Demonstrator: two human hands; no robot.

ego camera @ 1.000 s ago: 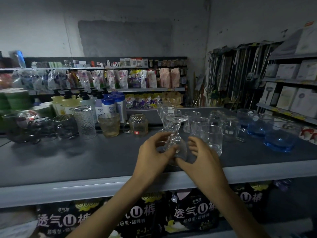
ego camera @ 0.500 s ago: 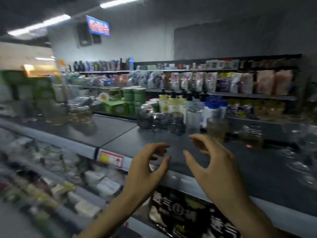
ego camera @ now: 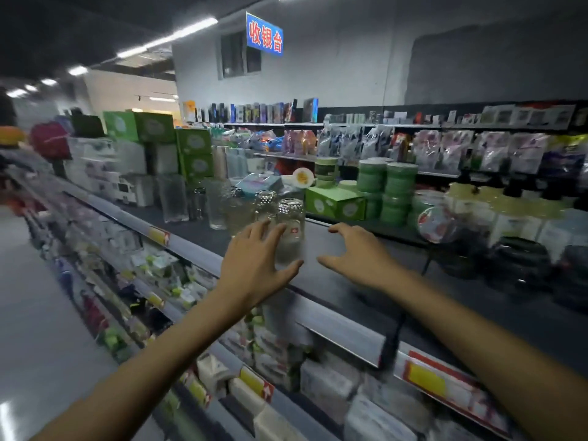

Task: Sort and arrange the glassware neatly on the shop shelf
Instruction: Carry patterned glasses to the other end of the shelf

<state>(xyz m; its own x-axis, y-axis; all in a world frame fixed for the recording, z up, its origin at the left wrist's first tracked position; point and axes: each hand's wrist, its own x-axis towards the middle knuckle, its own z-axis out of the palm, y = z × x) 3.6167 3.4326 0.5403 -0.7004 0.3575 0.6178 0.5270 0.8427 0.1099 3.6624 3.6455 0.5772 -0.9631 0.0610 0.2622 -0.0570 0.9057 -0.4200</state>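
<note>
A clear tumbler (ego camera: 291, 230) with a small red sticker stands on the dark shelf top (ego camera: 350, 281), one of several clear glasses (ego camera: 219, 205) grouped there. My left hand (ego camera: 254, 265) is spread beside it, fingers straight and reaching around its left side; contact is unclear. My right hand (ego camera: 356, 254) hovers to the glass's right, fingers loosely bent, holding nothing. Dark glass jars (ego camera: 515, 262) sit further right on the same shelf.
Green boxes (ego camera: 334, 203) and stacked green tubs (ego camera: 388, 189) stand behind the glasses. Pump bottles (ego camera: 509, 214) line the back right. Lower shelves full of packaged goods (ego camera: 270, 354) run under the shelf lip; the aisle floor (ego camera: 38, 329) is at left.
My view has swung left along the shelf. Both hands let go of the stemmed glass and moved left, now flanking a clear tumbler among the left group.
</note>
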